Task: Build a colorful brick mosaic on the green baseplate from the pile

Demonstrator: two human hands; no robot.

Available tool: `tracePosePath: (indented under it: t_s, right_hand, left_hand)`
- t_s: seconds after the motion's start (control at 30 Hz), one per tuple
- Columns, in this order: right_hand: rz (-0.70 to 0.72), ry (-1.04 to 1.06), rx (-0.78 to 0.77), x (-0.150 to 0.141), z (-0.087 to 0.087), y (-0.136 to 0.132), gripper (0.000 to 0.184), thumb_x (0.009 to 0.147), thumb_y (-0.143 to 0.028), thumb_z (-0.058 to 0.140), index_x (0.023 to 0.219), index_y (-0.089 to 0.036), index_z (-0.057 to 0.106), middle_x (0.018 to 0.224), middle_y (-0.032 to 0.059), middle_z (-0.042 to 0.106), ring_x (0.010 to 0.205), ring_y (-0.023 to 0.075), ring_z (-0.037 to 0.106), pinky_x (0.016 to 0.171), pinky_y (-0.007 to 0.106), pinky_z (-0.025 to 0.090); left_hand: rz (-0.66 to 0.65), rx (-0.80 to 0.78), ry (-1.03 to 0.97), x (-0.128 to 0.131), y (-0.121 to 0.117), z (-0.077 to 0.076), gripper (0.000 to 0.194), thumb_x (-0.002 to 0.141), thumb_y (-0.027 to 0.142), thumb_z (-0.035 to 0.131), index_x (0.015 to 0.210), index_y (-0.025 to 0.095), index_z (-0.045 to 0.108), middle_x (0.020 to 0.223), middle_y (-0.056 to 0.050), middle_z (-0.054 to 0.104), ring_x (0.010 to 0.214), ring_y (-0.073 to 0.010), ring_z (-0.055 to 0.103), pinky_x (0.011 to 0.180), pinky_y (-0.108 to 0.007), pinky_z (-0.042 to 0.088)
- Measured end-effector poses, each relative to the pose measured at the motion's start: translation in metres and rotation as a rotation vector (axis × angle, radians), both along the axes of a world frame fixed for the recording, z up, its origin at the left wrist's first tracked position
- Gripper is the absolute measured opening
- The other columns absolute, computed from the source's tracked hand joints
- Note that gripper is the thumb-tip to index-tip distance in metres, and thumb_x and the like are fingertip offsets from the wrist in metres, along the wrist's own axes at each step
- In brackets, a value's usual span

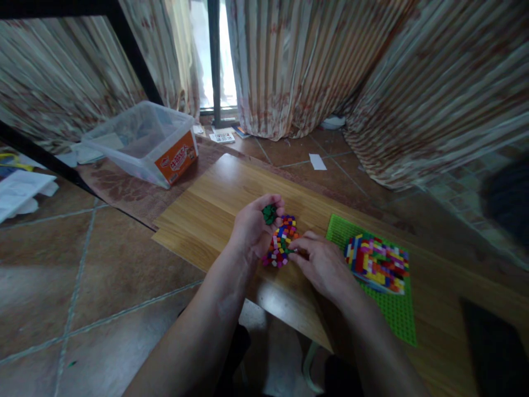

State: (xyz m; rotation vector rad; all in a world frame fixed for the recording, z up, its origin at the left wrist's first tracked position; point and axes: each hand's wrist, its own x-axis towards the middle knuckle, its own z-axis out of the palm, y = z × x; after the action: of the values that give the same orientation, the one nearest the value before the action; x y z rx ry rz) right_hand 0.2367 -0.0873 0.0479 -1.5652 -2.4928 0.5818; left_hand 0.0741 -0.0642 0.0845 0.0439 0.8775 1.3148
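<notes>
My left hand (253,223) is turned palm up with its fingers curled, cupping a small heap of dark green toy bricks (269,214). Below and beside it, a pile of small multicoloured toy bricks (283,242) lies on the wooden table (223,187). At the right edge of that pile, my right hand (320,262) has thumb and fingertips pinched together on what looks like a small green brick (291,251), partly hidden. To the right, a block of built-up coloured bricks (378,262) sits on a bright green baseplate (397,311).
A clear plastic bin (142,143) with an orange label stands on the rug beyond the table's left end. A dark flat object (491,347) lies at the far right. White papers (317,161) are on the tiled floor before the curtains (289,66).
</notes>
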Motion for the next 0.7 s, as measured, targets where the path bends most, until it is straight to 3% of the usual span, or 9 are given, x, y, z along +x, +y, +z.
tracePosePath:
  t_s: [0.37,0.7]
  right_hand:
    - [0.026,0.101,0.034,0.0035,0.0019,0.001,0.01,0.087,-0.021,0.062,0.09,-0.022,0.071,0.095,0.0029,0.065,0.09,0.0192,0.06,0.08,0.031,0.043]
    - [0.158,0.062,0.07,-0.0015,-0.0004,0.0003,0.019,0.087,-0.015,0.056,0.094,-0.023,0.071,0.098,0.0044,0.067,0.094,0.0215,0.06,0.083,0.034,0.045]
  left_hand:
    - [0.005,-0.011,0.017,0.0013,0.0002,0.001,0.014,0.085,0.012,0.052,0.073,0.012,0.06,0.062,-0.001,0.06,0.051,-0.0064,0.052,0.046,-0.016,0.039]
    - [-0.012,-0.001,0.003,-0.0007,-0.0007,0.0017,0.013,0.085,0.011,0.052,0.073,0.012,0.059,0.063,-0.001,0.059,0.052,-0.0063,0.052,0.047,-0.016,0.039]
